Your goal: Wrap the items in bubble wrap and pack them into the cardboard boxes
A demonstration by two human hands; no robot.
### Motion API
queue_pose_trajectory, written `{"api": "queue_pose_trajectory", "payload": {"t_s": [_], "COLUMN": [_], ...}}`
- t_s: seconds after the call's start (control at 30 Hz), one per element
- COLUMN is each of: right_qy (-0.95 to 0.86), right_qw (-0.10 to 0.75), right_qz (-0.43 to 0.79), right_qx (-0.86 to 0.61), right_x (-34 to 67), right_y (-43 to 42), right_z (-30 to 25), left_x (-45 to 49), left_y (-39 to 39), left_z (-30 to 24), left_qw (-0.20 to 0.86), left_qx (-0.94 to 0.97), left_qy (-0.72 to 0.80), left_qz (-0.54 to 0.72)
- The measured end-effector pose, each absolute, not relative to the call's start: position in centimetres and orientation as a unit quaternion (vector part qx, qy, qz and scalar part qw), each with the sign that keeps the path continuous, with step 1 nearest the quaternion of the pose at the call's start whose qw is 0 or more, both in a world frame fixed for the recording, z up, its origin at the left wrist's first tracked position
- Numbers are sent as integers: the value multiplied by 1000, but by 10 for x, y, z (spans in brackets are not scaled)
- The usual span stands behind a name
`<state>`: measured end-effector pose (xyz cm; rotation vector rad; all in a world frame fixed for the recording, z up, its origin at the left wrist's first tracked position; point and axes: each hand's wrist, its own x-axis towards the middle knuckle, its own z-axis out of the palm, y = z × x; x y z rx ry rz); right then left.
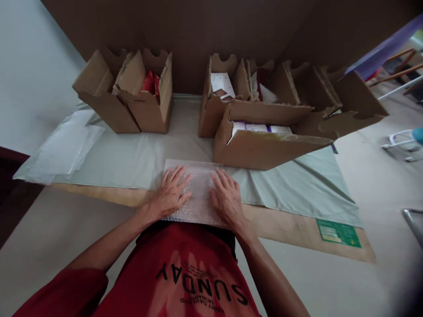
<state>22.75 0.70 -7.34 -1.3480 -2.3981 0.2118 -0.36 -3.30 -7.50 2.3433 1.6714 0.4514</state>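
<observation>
A clear bubble-wrap bag (200,189) lies flat at the table's front edge, close to my body. My left hand (172,190) rests on its left side, fingers spread and holding nothing. On the right side of the bag lies my right hand (227,193), palm down with its fingers stretched out. Past my right hand stands a long cardboard box (271,149) with white and purple packs (256,127) in it.
Two open cardboard boxes stand at the back left, one holding red packets (150,83). Further open boxes line the back right, one with a white card (223,84). A stack of clear bubble-wrap bags (66,145) lies at the left. A green label (339,233) marks the front edge.
</observation>
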Motion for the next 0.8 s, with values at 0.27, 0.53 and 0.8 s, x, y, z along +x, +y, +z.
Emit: {"api": "queue_pose_trajectory", "payload": {"t_s": [0.27,0.53,0.8], "right_qy": [-859,-891,-879], "right_qw": [152,172,224], "right_qz": [134,178,202], "right_qx": [-470,-380,-368], "right_x": [227,307,291], "right_y": [25,-60,-56], "right_z": [-79,-80,-84], "left_x": [-17,-49,-52], "left_y": [-6,-92,-90], "left_z": [-71,-63,-70], "left_qw": [161,131,110], "left_qx": [803,870,879], "left_qy": [562,458,412], "left_qz": [112,130,213]}}
